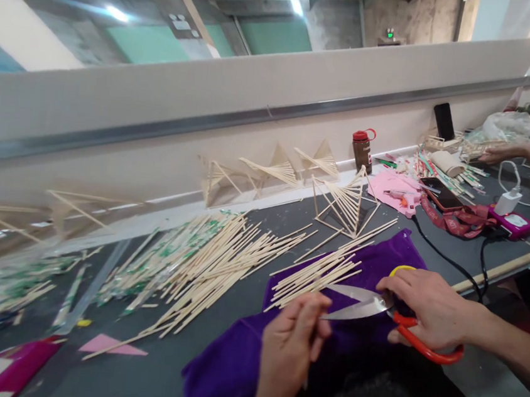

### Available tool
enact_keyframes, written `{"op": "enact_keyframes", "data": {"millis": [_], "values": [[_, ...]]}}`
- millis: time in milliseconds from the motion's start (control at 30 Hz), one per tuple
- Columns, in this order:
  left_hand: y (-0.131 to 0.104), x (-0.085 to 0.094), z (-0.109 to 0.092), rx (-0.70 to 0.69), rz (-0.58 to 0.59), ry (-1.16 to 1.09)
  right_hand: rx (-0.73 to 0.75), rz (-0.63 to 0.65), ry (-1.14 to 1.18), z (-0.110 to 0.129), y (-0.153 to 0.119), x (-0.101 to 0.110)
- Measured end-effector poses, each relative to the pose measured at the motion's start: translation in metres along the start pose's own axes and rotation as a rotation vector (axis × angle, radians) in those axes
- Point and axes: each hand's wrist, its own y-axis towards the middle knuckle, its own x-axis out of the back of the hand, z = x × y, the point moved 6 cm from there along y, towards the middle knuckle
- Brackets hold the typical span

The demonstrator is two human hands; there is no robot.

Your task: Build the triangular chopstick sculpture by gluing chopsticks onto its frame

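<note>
My right hand (428, 307) is closed around the handles of a pair of scissors (360, 304), one loop red and the other yellow. Their blades are spread apart and point left, toward my left hand (289, 349). That hand is pinched; a thin pale end shows below its fingers, apparently a wooden stick, mostly hidden by the hand. Beneath both hands lies a purple cloth (229, 359). A bundle of thin wooden sticks (318, 273) rests on the cloth just beyond the blades. A larger pile of loose sticks (220, 263) spreads to the left.
Stick frames (345, 200) stand along the white partition (255, 115). A brown bottle (362, 152), pink glue gun (404, 197), phone (443, 195) and purple power socket (515, 223) with cables are at right. Another person's hand (501, 152) is at far right. Plastic-wrapped sticks (164, 257) lie left.
</note>
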Motion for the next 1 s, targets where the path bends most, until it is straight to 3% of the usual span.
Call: {"op": "enact_keyframes", "data": {"millis": [67, 133, 333, 500, 700, 1000], "values": [[0.005, 0.017, -0.011, -0.060, -0.140, -0.074, -0.060, 0.007, -0.041, -0.008, -0.004, 0.001], [0.008, 0.021, -0.018, -0.088, -0.145, -0.108, -0.137, 0.010, -0.085, -0.016, -0.008, 0.004], [0.014, -0.010, -0.028, -0.052, 0.096, -0.109, -0.299, -0.024, -0.206, -0.030, -0.006, 0.023], [0.018, -0.027, -0.042, -0.083, 0.230, -0.071, -0.376, -0.036, -0.265, -0.043, -0.005, 0.031], [0.017, -0.040, -0.029, -0.032, 0.307, -0.033, -0.507, -0.012, -0.305, -0.062, -0.007, 0.023], [0.025, -0.048, -0.007, 0.112, 0.306, -0.130, -0.604, 0.005, -0.332, -0.070, -0.022, 0.030]]}}
